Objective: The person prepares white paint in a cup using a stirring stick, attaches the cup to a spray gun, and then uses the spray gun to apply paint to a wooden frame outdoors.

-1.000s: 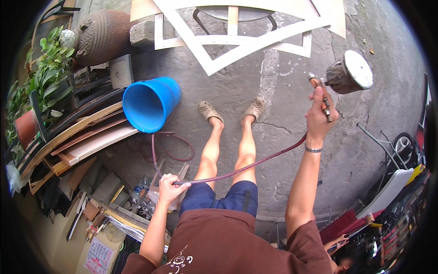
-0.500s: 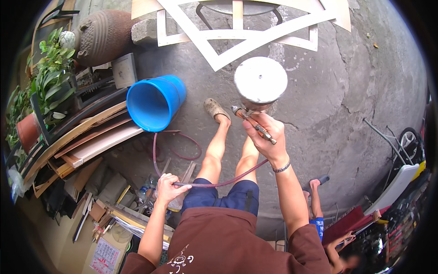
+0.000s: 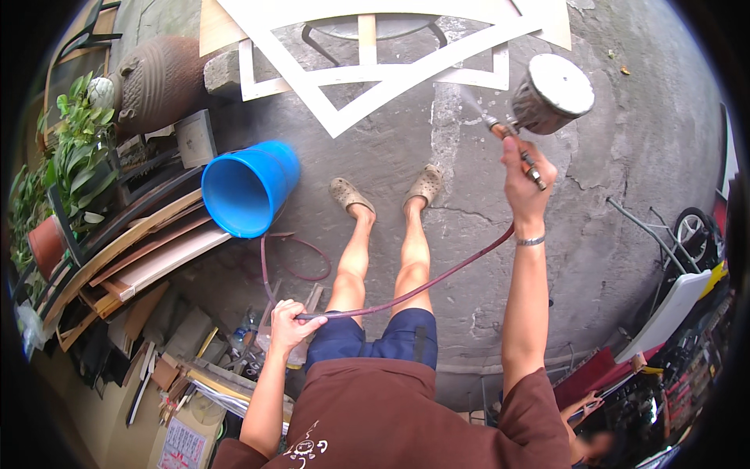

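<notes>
A paint spray gun (image 3: 512, 141) with a white-topped, paint-stained cup (image 3: 556, 90) is gripped in my right hand (image 3: 531, 178). A pale mist leaves its nozzle toward the white frames. My left hand (image 3: 291, 324), low by my left thigh, is closed round the dark red hose (image 3: 437, 288), which runs across my legs up to my right hand. Beyond the gun, a white V-shaped frame piece (image 3: 344, 117) lies over other white and bare-wood frame pieces (image 3: 492, 74). A round stand with dark curved legs shows under them.
A blue bucket (image 3: 258, 184) lies tipped at the left, by a loop of hose. Stacked boards (image 3: 156, 250), plants (image 3: 86, 172) and a large clay jar (image 3: 156, 82) line the left side. At the right are a wheeled metal frame (image 3: 664, 230), a white panel (image 3: 660, 316) and another person's hand (image 3: 590, 402).
My right hand has carried the spray gun right and forward, and mist now shows at its nozzle. The hose is drawn out further. My left hand keeps its hold.
</notes>
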`<state>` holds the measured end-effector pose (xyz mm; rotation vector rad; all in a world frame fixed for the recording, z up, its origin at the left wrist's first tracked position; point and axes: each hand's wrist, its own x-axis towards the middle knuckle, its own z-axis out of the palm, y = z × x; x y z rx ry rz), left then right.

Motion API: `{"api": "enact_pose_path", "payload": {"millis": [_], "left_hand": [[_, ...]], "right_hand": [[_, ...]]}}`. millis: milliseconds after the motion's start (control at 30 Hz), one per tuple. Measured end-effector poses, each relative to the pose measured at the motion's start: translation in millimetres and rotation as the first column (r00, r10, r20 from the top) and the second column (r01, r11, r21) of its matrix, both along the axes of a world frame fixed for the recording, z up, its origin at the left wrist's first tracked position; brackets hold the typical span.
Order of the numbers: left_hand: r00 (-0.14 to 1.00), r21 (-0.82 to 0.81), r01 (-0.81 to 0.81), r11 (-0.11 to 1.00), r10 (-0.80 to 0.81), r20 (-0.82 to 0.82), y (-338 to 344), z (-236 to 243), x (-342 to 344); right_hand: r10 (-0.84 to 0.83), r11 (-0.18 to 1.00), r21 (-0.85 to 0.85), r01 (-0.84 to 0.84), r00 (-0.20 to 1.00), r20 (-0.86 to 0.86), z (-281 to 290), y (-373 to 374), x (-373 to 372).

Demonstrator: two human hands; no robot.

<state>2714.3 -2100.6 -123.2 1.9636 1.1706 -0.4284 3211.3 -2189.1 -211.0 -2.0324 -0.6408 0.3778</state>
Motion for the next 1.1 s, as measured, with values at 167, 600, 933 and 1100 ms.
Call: {"api": "enact_pose_path", "payload": {"millis": [167,600,933,1100], "left_hand": [[0.999,-0.003,-0.047,0.999,0.047,0.017,-11,0,27],[0.987,-0.082,-0.149,0.985,0.154,0.049,-25,0,85],[0.991,-0.040,-0.124,0.991,0.126,0.053,-21,-1,51],[0.996,0.014,-0.071,0.997,0.071,0.058,-4,6,22]], "right_hand": [[-0.119,0.992,-0.024,0.120,0.991,0.063,-16,-13,75],[-0.306,0.951,0.037,0.308,0.912,0.274,-19,-10,214],[-0.257,0.966,-0.003,0.259,0.960,0.107,0,14,165],[-0.202,0.979,-0.027,0.202,0.979,0.004,10,20,96]]}}
